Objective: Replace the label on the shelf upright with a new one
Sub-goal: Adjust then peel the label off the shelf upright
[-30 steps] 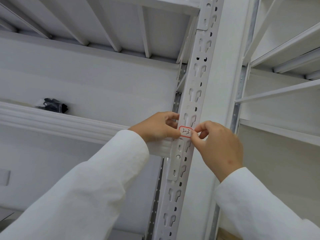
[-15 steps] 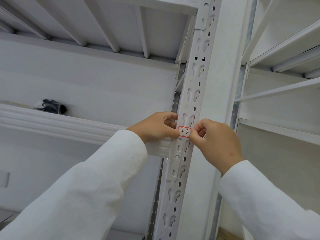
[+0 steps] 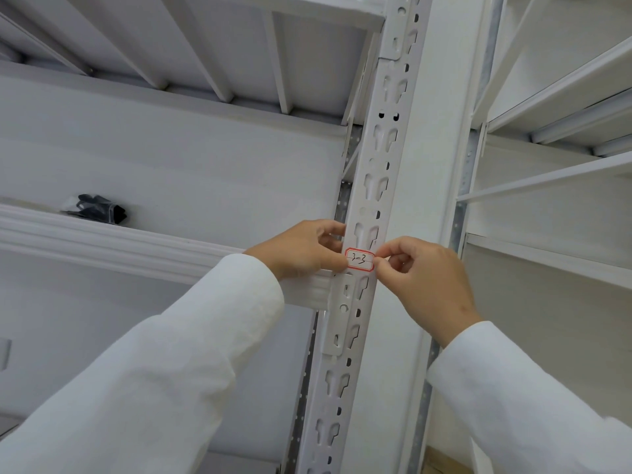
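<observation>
— Where both hands meet, what is held?
— Item one: label (image 3: 359,259), white, red-bordered, marked "3-3", lying on the face of the shelf upright (image 3: 371,186). Left hand (image 3: 302,249) pinches its left edge; right hand (image 3: 424,282) pinches its right edge.
— Beyond the upright?
— Item two: black bundle (image 3: 97,209), well left of the upright, on a shelf beam (image 3: 113,241).

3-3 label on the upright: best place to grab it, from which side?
Pinch the label by its short end edges, from both sides, as the left hand and right hand do: it lies flat across the slotted upright, only ends reachable.
</observation>
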A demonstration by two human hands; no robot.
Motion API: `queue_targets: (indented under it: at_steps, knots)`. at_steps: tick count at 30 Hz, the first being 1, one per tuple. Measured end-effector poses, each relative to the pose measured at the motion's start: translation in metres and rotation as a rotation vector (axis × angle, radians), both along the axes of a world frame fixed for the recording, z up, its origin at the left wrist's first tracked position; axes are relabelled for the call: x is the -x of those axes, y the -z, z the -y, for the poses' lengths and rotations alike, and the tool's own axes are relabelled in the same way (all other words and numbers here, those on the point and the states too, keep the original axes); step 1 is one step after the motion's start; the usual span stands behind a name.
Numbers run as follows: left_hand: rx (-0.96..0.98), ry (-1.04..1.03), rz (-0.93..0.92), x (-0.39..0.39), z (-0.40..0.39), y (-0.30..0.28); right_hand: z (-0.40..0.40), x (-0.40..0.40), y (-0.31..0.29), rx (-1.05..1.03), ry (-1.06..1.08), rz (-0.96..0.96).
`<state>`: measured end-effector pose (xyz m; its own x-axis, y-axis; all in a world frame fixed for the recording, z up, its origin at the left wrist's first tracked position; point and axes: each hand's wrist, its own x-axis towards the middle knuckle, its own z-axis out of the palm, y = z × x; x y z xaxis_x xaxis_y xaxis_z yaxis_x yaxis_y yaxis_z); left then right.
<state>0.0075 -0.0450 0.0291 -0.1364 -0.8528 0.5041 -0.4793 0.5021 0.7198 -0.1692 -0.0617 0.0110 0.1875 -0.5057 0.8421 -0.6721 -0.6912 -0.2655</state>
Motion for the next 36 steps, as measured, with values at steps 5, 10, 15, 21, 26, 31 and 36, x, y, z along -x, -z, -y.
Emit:
queue_targets:
  at_steps: [5, 10, 15, 21, 26, 31, 36]
  knots:
    - [0.003, -0.002, -0.009, 0.001, 0.000, 0.000, 0.000, -0.008, 0.000, -0.010, 0.084, 0.025]
    - [-0.006, 0.014, -0.019, 0.000, 0.000, -0.001, -0.002, -0.010, -0.003, -0.021, 0.088, -0.004]
    - [-0.021, 0.010, -0.012, 0.000, 0.001, -0.001, -0.004, -0.011, -0.005, -0.032, 0.102, -0.031]
    - [-0.025, 0.000, 0.003, 0.000, 0.001, -0.002, -0.001, -0.010, -0.009, -0.192, -0.042, 0.122]
    - [-0.024, 0.000, 0.000, -0.001, 0.002, -0.001, 0.000, -0.004, -0.003, -0.132, -0.119, 0.183]
    - [-0.021, -0.006, 0.001, 0.000, 0.003, -0.001, -0.001, -0.007, 0.002, -0.038, 0.009, 0.060]
    - [-0.027, -0.001, -0.003, -0.001, 0.002, -0.001, -0.002, -0.009, 0.003, -0.059, 0.039, 0.089]
